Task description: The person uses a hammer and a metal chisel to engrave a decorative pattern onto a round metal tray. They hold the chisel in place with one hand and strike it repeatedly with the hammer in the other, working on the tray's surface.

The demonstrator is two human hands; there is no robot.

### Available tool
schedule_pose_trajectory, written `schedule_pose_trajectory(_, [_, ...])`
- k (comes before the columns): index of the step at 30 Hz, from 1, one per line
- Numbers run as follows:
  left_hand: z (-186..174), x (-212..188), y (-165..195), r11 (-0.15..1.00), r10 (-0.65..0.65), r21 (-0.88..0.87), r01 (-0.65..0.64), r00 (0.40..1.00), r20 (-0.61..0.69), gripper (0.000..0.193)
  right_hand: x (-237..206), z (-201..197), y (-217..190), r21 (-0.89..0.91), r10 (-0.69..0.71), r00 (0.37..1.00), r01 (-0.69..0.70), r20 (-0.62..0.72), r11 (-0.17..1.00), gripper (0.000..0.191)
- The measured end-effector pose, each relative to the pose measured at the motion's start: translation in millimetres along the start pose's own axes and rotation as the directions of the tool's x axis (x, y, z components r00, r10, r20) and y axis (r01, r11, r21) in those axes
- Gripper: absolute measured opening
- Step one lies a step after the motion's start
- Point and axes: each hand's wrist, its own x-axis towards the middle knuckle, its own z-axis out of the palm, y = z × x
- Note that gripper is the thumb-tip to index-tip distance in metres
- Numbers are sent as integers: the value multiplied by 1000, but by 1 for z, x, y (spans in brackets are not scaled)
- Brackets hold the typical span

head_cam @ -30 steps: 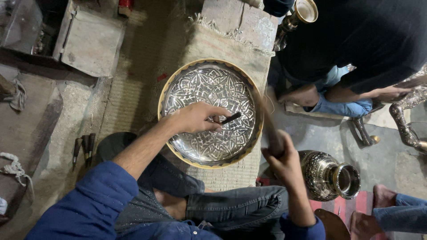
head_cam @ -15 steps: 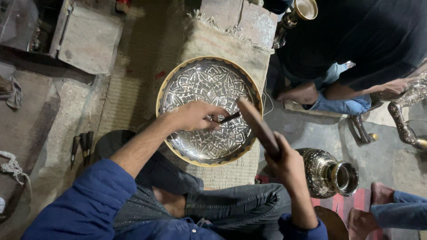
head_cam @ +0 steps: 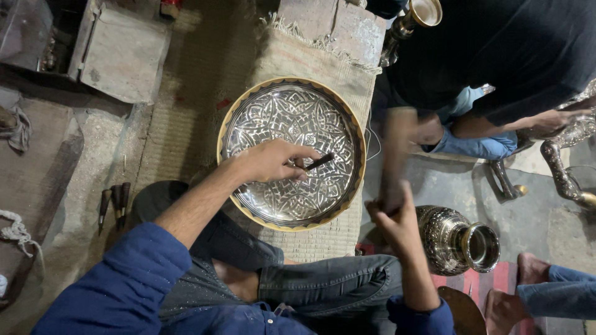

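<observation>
Head view: left hand (head_cam: pixel 270 162) pinches a chisel (head_cam: pixel 320 162) on the engraved tray (head_cam: pixel 248 111), which rests on a mat (head_cam: pixel 310 49). Right hand (head_cam: pixel 394 214) grips a blurred mallet (head_cam: pixel 392 155), raised. Risk: a mistimed blow glances, hitting fingers or scarring the pattern.

I wore a blue fleece-like top, its left sleeve (head_cam: pixel 118 285) pushed up above the elbow so the forearm was bare, the right sleeve (head_cam: pixel 422 313) reaching down to the wrist. My left hand (head_cam: pixel 270 162) and right hand (head_cam: pixel 394 220) were bare, with no rings, watch or gloves. My legs were in dark blue-grey jeans (head_cam: pixel 323 282) with visible seams and stitching.
</observation>
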Motion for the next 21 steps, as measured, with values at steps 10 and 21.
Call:
schedule_pose_trajectory(10, [4,1,-6,1000,23,4,-23,1000,-10,57,-6,3,-4,-236,-116,992,126,55,964,65])
schedule_pose_trajectory(21, [5,0,-8,999,46,-13,-46,998,-42,63,-3,2,12,195,-57,998,59,-17,979,52])
